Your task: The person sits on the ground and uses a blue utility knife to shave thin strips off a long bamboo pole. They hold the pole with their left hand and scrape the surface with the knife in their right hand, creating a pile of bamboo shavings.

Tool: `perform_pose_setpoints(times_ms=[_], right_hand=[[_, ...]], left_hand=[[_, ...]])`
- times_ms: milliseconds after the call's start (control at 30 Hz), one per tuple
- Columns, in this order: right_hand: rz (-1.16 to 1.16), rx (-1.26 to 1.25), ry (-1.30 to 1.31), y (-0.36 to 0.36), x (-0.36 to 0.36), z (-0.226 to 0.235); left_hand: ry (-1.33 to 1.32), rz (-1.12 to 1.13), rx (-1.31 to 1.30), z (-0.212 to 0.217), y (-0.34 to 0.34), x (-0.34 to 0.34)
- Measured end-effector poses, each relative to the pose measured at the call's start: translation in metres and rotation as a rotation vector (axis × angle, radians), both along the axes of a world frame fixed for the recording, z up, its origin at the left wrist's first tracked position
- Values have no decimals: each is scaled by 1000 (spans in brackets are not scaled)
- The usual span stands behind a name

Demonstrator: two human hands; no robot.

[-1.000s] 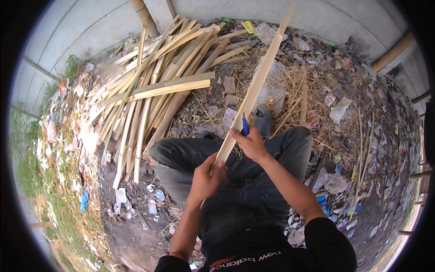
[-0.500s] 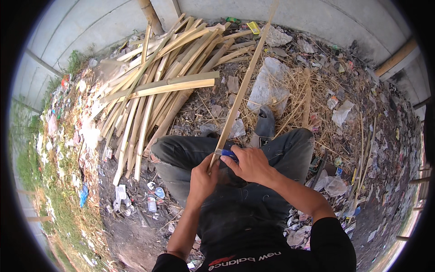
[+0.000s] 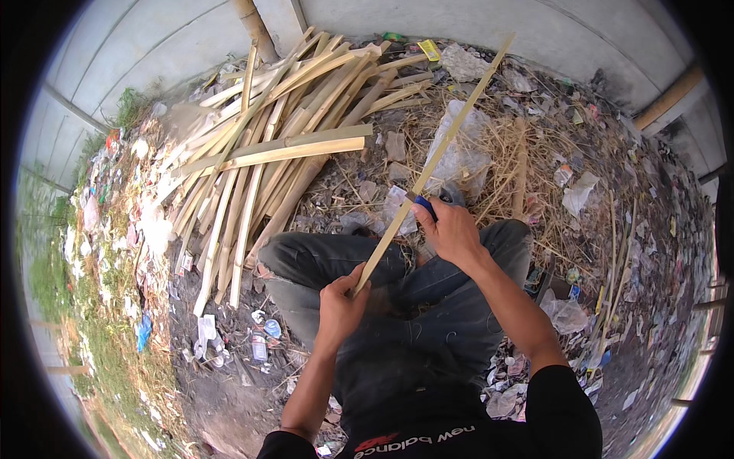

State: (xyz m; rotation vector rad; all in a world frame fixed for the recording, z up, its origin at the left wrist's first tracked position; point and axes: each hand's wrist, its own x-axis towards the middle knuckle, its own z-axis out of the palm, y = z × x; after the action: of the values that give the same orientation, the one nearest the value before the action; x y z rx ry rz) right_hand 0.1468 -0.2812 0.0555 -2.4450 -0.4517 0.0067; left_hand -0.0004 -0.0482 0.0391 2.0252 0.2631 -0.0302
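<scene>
A long, thin bamboo strip (image 3: 458, 122) slants from my lap up and away to the right, above the ground. My left hand (image 3: 342, 307) is closed around its near end, with the thumb along the strip. In my right hand (image 3: 453, 231) is a knife with a blue handle (image 3: 423, 204). Its blade meets the strip partway along, and my fingers wrap the handle. Most of the blade is hidden behind the strip and too small to make out.
A large heap of split bamboo (image 3: 290, 145) lies ahead to the left. A pale slab-like block (image 3: 466, 153) sits beyond my crossed legs (image 3: 321, 264), beside dry straw (image 3: 501, 180). Litter covers the ground, and a grey wall (image 3: 566, 38) closes the far side.
My right hand has slid the knife away from my left hand, farther up the strip. The strip's far end has swung right and lower. My left hand has stayed nearly in place.
</scene>
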Motion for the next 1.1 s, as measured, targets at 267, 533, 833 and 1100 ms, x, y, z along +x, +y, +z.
perform_pose_setpoints(times_ms=[267, 533, 833, 1100], right_hand=[[170, -108, -14, 20, -42, -12], [348, -82, 91, 23, -66, 2], [328, -22, 8, 28, -53, -7], [184, -59, 12, 20, -27, -23]], left_hand=[[63, 30, -101, 1, 1, -3], [185, 1, -447, 1, 1, -5], [259, -60, -586, 3, 2, 1], [239, -47, -436, 1, 3, -6]])
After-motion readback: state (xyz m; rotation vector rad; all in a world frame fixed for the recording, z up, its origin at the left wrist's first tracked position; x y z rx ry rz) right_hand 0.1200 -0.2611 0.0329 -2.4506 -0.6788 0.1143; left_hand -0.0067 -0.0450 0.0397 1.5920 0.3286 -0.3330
